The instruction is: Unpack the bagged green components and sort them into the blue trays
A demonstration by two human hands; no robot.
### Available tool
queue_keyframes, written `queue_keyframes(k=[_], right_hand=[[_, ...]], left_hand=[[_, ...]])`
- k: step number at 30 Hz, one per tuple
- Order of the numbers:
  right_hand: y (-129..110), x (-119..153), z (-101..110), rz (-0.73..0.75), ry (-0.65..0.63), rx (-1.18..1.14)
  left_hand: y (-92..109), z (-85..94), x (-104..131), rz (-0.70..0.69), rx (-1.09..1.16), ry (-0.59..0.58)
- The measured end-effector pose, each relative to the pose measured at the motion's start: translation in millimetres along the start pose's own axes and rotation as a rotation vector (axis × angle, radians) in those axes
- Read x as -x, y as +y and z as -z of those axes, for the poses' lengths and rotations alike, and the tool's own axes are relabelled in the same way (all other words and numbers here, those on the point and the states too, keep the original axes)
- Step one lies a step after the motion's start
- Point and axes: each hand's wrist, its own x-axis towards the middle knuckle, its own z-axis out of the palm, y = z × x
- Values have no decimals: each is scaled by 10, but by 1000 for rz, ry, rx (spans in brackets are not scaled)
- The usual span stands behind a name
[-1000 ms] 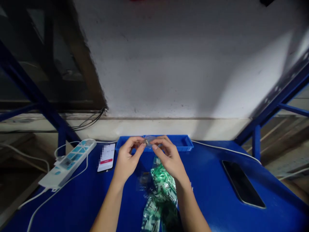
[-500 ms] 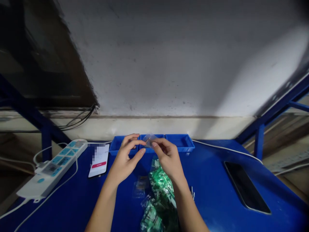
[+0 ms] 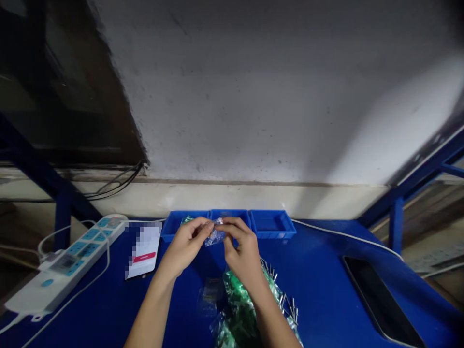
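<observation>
In front of the blue bins, both hands work at a small clear plastic bag (image 3: 216, 236), with a tiny orange-brown bit showing near its left edge. My left hand (image 3: 188, 244) is closed, its thumb and fingertips pinching the bag's upper left side. My right hand (image 3: 242, 246) has its fingers curled round to the bag's top edge from the right; its gripping fingertips are partly hidden. Below my right wrist lies a pile of green plastic packets (image 3: 235, 290) with thin metal pins (image 3: 290, 309) beside it. Left of the pile rest flat clear bags (image 3: 210, 295) holding small brownish pieces.
Three blue bins (image 3: 273, 235) stand in a row by the wall; the left one has a green packet (image 3: 186, 220) in it. A white power strip (image 3: 68, 261) and a lit phone (image 3: 145, 251) are at left, a dark phone (image 3: 380, 299) at right. Cables cross the table.
My left hand has moved from apart-fingered to a pinch on the bag. The bag has come lower and left, and my right fingers have shifted to its top. The view has tilted slightly.
</observation>
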Motion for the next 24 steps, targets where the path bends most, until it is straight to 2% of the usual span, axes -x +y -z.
queue_keyframes(k=[4,9,12,17,21,24], right_hand=[[30,-42,25,-156,33,-3],[8,-72,50,-363,-27,-186],[15,-68,55,-422,0,-303],[21,-59,108,-327,126,-335],[-12,-32,127,-171,105,-237],[-41,-7,106,-57,126,-197]], left_hand=[[-16,30,5,-97,-113,79],[89,-59,56,-278,-288,66],[155,-99,90,-292,-282,60],[169,-60,104,-183,-125,61],[120,-39,96,-14,52,38],[135,-48,97,17,128,-1]])
